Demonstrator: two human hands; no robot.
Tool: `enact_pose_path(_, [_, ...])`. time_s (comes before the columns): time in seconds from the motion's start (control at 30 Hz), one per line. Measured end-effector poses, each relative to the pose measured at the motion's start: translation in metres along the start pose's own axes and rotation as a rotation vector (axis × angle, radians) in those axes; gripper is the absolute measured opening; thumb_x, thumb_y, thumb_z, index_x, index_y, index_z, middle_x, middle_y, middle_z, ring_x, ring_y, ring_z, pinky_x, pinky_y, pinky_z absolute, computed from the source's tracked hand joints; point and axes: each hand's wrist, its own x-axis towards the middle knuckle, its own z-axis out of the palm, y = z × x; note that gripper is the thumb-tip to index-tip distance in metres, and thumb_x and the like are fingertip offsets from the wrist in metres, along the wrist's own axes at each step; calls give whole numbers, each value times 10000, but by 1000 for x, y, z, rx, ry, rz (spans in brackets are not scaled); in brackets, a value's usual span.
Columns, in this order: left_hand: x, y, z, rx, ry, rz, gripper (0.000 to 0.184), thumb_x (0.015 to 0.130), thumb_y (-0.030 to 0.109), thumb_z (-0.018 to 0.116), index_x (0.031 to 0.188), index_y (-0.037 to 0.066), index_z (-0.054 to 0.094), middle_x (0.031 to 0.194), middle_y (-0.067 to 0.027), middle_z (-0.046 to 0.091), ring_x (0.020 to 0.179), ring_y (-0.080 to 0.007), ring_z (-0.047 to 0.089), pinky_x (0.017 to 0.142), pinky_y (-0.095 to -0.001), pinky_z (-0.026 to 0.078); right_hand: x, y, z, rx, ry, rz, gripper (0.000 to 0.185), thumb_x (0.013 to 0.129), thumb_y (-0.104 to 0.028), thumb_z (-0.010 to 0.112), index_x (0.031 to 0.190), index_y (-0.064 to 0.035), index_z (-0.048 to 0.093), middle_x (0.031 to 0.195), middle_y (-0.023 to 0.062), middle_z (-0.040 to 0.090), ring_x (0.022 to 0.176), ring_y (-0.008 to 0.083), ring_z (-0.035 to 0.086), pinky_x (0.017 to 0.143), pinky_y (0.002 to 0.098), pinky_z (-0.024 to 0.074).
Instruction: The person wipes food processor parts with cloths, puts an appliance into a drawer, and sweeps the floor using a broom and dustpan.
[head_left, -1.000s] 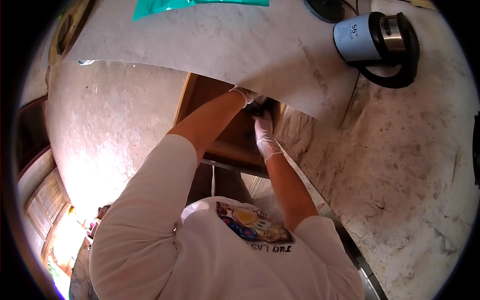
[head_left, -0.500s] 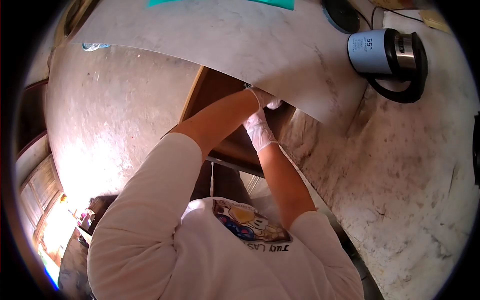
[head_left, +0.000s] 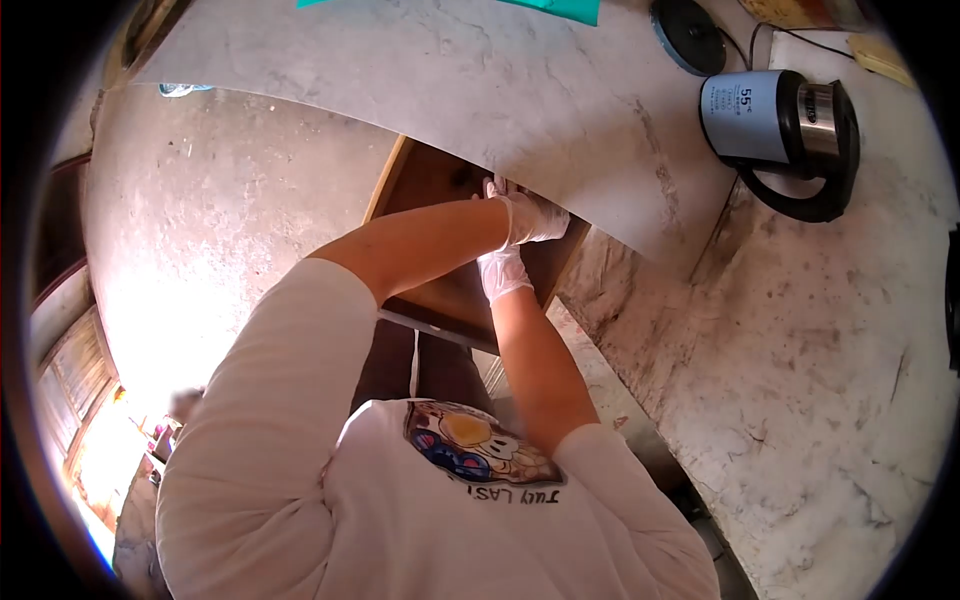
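Left hand [head_left: 534, 219] overlaps right hand [head_left: 503, 273] in the open drawer [head_left: 424, 182].
Left fingers partly extended, right fingers hidden; cannot tell if either holds anything. The drawer juts from under the desk [head_left: 580, 115].

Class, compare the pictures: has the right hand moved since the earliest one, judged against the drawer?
Yes: the right hand has moved left, away from the drawer's right wall.

1 kettle [head_left: 788, 118] sits at right; 1 disc [head_left: 688, 37] nearby.

Inside the drawer [head_left: 428, 183], the left hand [head_left: 537, 219] has crossed rightward over the right hand [head_left: 502, 270], which shifted left.
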Motion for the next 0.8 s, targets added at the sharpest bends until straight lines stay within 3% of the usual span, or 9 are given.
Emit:
enact_pose_path(0.07, [2, 8, 5, -75, -33, -78, 335, 854, 252, 504, 1106, 43, 572, 1098, -134, 589, 1021, -269, 546, 893, -354, 419, -5, 35, -3, -460, -62, -252, 474, 912, -215, 478, 1339, -59, 344, 1335, 99, 429, 1228, 233, 403, 1015, 379, 324])
enact_pose_path(0.1, [4, 12, 6, -119, -49, -123, 332, 853, 249, 505, 1103, 41, 573, 1093, -135, 590, 1017, -269, 548, 889, -357, 421, -27, 86, 2, -441, -172, -214, 469, 914, -224, 474, 1337, -62, 350, 1332, 94, 433, 1225, 223, 405, 1013, 362, 325])
enact_pose_path(0.27, [2, 31, 16, -404, -120, -453, 318, 847, 230, 510, 1089, 36, 581, 1070, -137, 598, 993, -271, 558, 869, -370, 433, 19, 54, -11, -6, -180, 152, 432, 892, -225, 521, 1275, -54, 415, 1253, 72, 478, 1148, 185, 445, 965, 328, 357])
enact_pose_path(0.43, [-87, -30, 20, -2303, 255, -474, 300, 849, 207, 507, 1084, 36, 585, 1097, -136, 587, 1016, -277, 549, 868, -377, 433, 39, -41, -42, 623, -171, 572, 397, 870, -225, 568, 1213, -46, 480, 1173, 50, 524, 1070, 146, 485, 917, 295, 389])
enact_pose_path(0.5, [-138, -22, 18, -2382, 418, -670, 300, 852, 175, 510, 1106, 25, 565, 1132, -145, 566, 1060, -286, 527, 903, -365, 421, 31, -85, -67, 750, -283, 733, 384, 861, -226, 587, 1188, -42, 506, 1142, 41, 542, 1039, 131, 501, 898, 282, 402])
enact_pose_path(0.57, [-202, -29, 14, -2530, 294, -962, 276, 822, 108, 548, 1088, 40, 569, 1117, -141, 574, 1056, -307, 534, 920, -355, 423, 3, -127, -101, 708, -440, 931, 460, 874, -202, 574, 1283, -39, 441, 1236, 58, 504, 1114, 144, 478, 927, 302, 396])
enact_pose_path(0.63, [-249, -2, 2, -2433, 375, -1440, 283, 807, 76, 570, 1084, 24, 568, 1125, -151, 574, 1051, -287, 549, 908, -337, 434, -21, -172, -132, 694, -521, 932, 424, 885, -162, 549, 1276, -32, 450, 1212, 94, 538, 1090, 177, 517, 917, 306, 409])
enact_pose_path(0.73, [-311, 23, -16, -2290, -361, -1507, 542, 797, 177, 639, 1263, 1, 426, 1221, -193, 507, 1149, -279, 479, 968, -345, 382, -59, -213, -165, 758, -618, 1002, 357, 912, -181, 506, 1224, -8, 491, 1151, 121, 578, 1019, 185, 569, 852, 290, 447])
enact_pose_path(0.8, [-322, 40, -37, -2676, -669, -1672, 651, 812, 224, 648, 1338, 11, 329, 1298, -195, 441, 1176, -273, 444, 979, -344, 364, -89, -202, -177, 1084, -637, 1232, 403, 920, -265, 491, 1228, -6, 486, 1167, 128, 570, 1043, 210, 562, 862, 291, 441])
